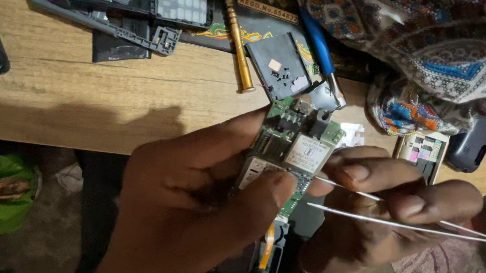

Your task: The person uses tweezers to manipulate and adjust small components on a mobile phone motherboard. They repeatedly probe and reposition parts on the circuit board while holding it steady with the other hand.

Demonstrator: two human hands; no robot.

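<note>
Dim light—a wooden table (96,97) above a bare grey floor (51,242).

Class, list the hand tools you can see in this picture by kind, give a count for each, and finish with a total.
Tweezers, silver, in the right hand: 1
Screwdriver with a blue handle, on the table: 1
Screwdriver with a gold-coloured handle, on the table: 1
Total: 3

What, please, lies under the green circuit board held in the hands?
Below the circuit board shows a grey phone shell with an orange ribbon strip. The left hand covers the rest.
</note>
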